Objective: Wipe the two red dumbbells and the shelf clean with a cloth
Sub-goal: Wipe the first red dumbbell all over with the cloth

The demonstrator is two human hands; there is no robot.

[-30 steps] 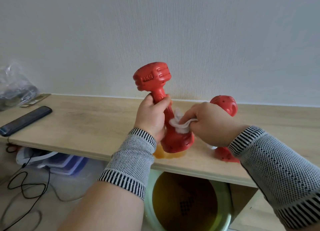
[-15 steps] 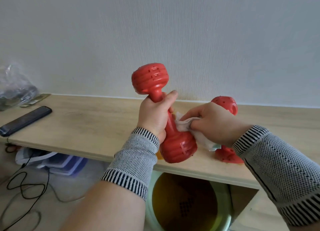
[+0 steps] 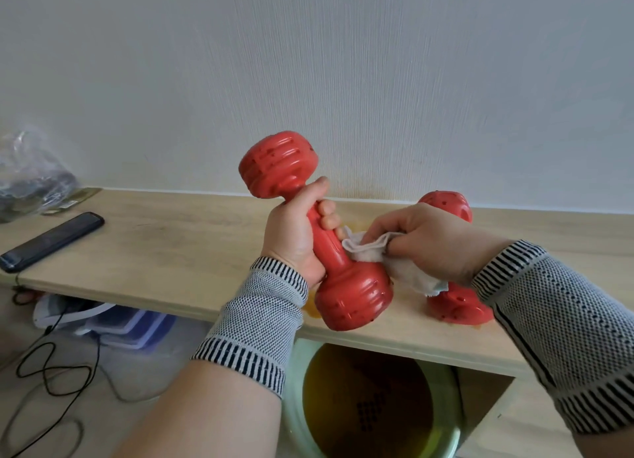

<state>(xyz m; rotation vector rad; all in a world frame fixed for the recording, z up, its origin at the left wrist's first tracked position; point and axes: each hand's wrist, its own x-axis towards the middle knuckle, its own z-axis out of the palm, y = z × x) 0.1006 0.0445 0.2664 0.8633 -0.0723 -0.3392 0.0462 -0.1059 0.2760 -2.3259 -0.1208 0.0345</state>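
The ridged red plastic dumbbell (image 3: 317, 234) is being held up in the air, and it is tilting more than it was a second ago: back then it was standing almost straight with its bottom end close to the shelf, and now its top end is leaning to the left while its bottom end is swinging out over the front edge of the light wooden shelf (image 3: 164, 248). The left hand (image 3: 296, 232) is wrapping its fingers and thumb around the thin middle bar, holding it tight. The right hand (image 3: 432, 241) is pinching a small crumpled white cloth (image 3: 368, 250) and pressing it against the bar, just above the fat bottom end; a moment ago the cloth was sitting a bit lower, so the rubbing is sliding up along the bar. That probably means this first dumbbell is only partly cleaned, with its top end likely not wiped yet. The second red dumbbell (image 3: 453, 306) is waiting on the shelf behind the right hand, standing on one end and looking untouched. There are yellowish wet marks on the shelf under both dumbbells, so the shelf is needing a wipe too. Farther left, a black phone (image 3: 51, 241) is lying flat on the shelf, and a clear plastic bag (image 3: 31, 172) is sitting by the wall. Under the shelf a pale green bucket (image 3: 295, 420) is standing on the floor.
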